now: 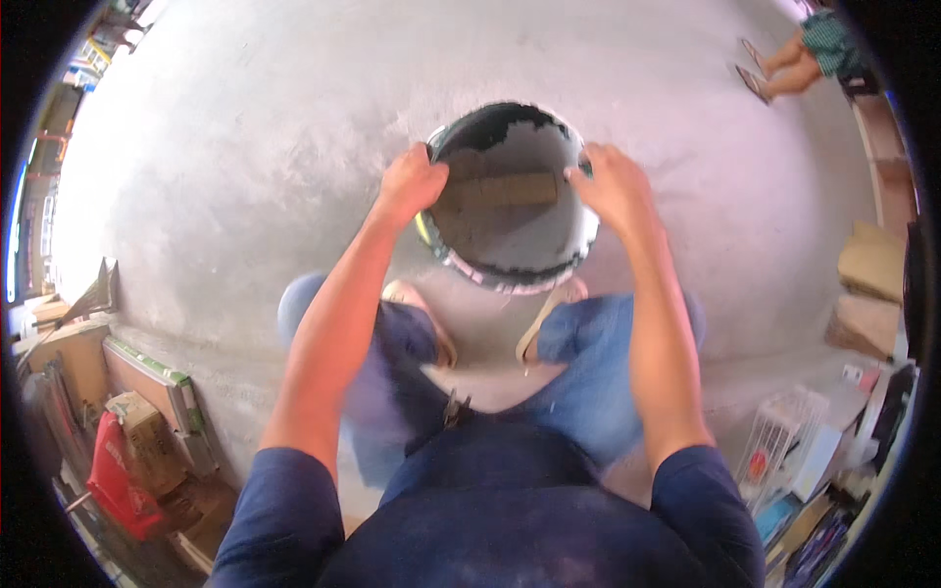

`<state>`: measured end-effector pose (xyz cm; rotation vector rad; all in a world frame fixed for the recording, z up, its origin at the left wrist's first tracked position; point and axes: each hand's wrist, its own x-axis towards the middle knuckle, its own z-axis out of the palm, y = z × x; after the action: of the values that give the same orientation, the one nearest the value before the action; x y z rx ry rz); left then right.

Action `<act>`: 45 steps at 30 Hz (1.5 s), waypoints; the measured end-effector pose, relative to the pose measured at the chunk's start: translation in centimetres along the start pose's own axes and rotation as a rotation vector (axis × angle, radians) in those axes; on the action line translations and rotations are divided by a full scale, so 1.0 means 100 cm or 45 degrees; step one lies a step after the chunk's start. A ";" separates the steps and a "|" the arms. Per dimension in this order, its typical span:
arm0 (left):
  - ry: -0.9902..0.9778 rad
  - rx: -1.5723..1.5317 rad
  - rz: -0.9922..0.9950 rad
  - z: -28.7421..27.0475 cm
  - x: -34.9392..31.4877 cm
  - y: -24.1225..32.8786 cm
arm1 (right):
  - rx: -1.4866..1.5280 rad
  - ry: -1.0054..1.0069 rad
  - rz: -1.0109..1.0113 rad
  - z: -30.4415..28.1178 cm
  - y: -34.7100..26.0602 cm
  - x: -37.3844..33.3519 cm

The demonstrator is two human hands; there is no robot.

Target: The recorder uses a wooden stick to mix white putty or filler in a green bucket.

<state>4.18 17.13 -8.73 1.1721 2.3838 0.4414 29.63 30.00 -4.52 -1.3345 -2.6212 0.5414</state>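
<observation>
A round bucket [505, 278] with a pale outside and a dark, patchy, crusted rim stands or hangs in front of my shoes; whether it touches the floor I cannot tell. My left hand [414, 184] is closed over the rim on its left side. On the opposite side my right hand [613, 186] grips the rim, thumb turned inward. Inside the bucket a greyish-brown surface shows, with a lighter brown oblong patch across it; what it is cannot be made out. Both arms reach forward, and my knees are bent on either side.
Grey concrete floor [274, 137] surrounds me. Another person's legs [794, 71] in sandals show at the far right. Boxes, boards and a red bag [120, 480] are stacked at the near left. Cardboard [870, 263] and a white wire rack [784, 431] stand to the right.
</observation>
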 end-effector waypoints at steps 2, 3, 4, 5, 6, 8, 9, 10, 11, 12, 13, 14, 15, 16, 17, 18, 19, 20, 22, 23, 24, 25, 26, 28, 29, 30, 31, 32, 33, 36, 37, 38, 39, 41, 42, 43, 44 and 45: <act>0.025 -0.110 -0.091 0.018 -0.038 0.000 | 0.008 0.047 -0.008 -0.004 0.010 -0.035; 0.063 -0.169 -0.145 0.028 -0.048 -0.007 | 0.062 0.019 0.018 -0.001 0.015 -0.045; 0.058 -0.294 -0.237 0.037 -0.054 -0.025 | 0.126 -0.032 0.042 0.006 0.014 -0.057; 0.051 -0.429 -0.329 0.049 -0.057 -0.041 | 0.121 0.008 0.017 0.009 0.013 -0.060; 0.068 -0.513 -0.406 0.063 -0.061 -0.059 | 0.251 0.043 0.029 0.015 0.008 -0.060; 0.029 -0.624 -0.580 0.090 -0.085 -0.099 | 0.417 0.103 0.003 0.030 -0.015 -0.063; -0.028 -0.662 -0.643 0.097 -0.096 -0.103 | 0.415 0.115 -0.048 0.025 -0.033 -0.068; -0.291 -0.831 -0.634 0.108 -0.117 -0.065 | 0.361 0.058 0.026 0.027 -0.018 -0.081; -0.555 -0.977 -0.620 0.101 -0.140 -0.026 | 0.321 0.007 0.105 0.024 -0.002 -0.094; -0.539 -0.990 -0.625 0.090 -0.148 -0.029 | 0.233 0.012 0.058 0.024 -0.014 -0.097; -0.845 -0.808 -0.647 0.078 -0.152 -0.033 | 0.230 0.005 0.040 0.021 -0.022 -0.098; -1.151 -0.614 -0.661 0.068 -0.156 -0.037 | 0.254 -0.023 0.038 0.019 -0.028 -0.100; -1.146 -0.617 -0.656 0.052 -0.156 -0.039 | 0.278 -0.037 0.044 0.014 -0.035 -0.097; -1.011 -0.509 -0.535 0.038 -0.154 -0.044 | 0.272 -0.036 0.041 0.015 -0.038 -0.095; -0.880 -0.402 -0.416 0.025 -0.151 -0.048 | 0.292 -0.074 0.079 0.018 -0.039 -0.095; -0.708 -0.390 -0.351 0.016 -0.138 -0.067 | 0.315 -0.120 0.093 0.021 -0.047 -0.090; -0.559 -0.375 -0.281 0.009 -0.127 -0.074 | 0.303 -0.132 0.091 0.032 -0.044 -0.084; -0.393 -0.372 -0.195 0.006 -0.117 -0.082 | 0.316 -0.198 0.146 0.046 -0.041 -0.078; -0.249 -0.373 -0.130 0.009 -0.102 -0.086 | 0.361 -0.277 0.203 0.079 -0.028 -0.071; -0.024 -0.432 -0.055 0.017 -0.094 -0.090 | 0.359 -0.303 0.207 0.096 -0.025 -0.064; 0.187 -0.482 0.025 0.030 -0.090 -0.091 | 0.362 -0.355 0.225 0.114 -0.015 -0.058; 0.142 -0.481 -0.006 0.042 -0.092 -0.085 | 0.367 -0.423 0.253 0.127 -0.011 -0.054; 0.169 -0.643 -0.111 0.057 -0.096 -0.075 | 0.509 -0.629 0.401 0.139 -0.006 -0.049; 0.162 -0.891 -0.171 0.074 -0.094 -0.056 | 0.578 -0.539 0.402 0.181 0.010 -0.044; 0.124 -0.884 -0.170 0.083 -0.095 -0.044 | 0.633 -0.449 0.390 0.201 0.019 -0.046; 0.148 -0.967 -0.210 0.085 -0.104 -0.049 | 0.697 -0.603 0.305 0.199 -0.010 -0.051; 0.163 -1.065 -0.215 0.087 -0.107 -0.043 | 0.710 -0.626 0.322 0.200 -0.025 -0.052; 0.298 -0.971 -0.214 0.103 -0.104 -0.049 | 0.735 -0.525 0.202 0.202 -0.042 -0.050; 0.275 -0.963 -0.220 0.106 -0.102 -0.042 | 0.749 -0.409 0.107 0.207 -0.044 -0.048; 0.326 -1.008 -0.223 0.105 -0.096 -0.022 | 0.630 -0.398 0.246 0.224 -0.035 -0.028; 0.326 -1.003 -0.234 0.105 -0.096 -0.025 | 0.634 -0.408 0.246 0.222 -0.034 -0.027; 0.315 -1.084 -0.264 0.104 -0.096 -0.027 | 0.701 -0.539 0.255 0.217 -0.031 -0.025; 0.299 -1.168 -0.283 0.104 -0.096 -0.029 | 0.766 -0.659 0.269 0.213 -0.027 -0.024; 0.316 -1.196 -0.255 0.105 -0.091 -0.031 | 0.740 -0.601 0.259 0.222 -0.022 -0.027; 0.316 -1.194 -0.246 0.105 -0.090 -0.032 | 0.709 -0.550 0.253 0.225 -0.021 -0.030; 0.318 -1.191 -0.235 0.105 -0.091 -0.032 | 0.714 -0.541 0.257 0.227 -0.019 -0.033; 0.316 -1.187 -0.226 0.106 -0.093 -0.032 | 0.659 -0.446 0.223 0.230 -0.019 -0.035; 0.336 -1.182 -0.225 0.107 -0.093 -0.034 | 0.604 -0.348 0.185 0.230 -0.022 -0.034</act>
<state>12.49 8.58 -17.06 0.4841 2.0123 1.4957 23.28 20.35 -24.83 -1.3671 -2.3668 1.3534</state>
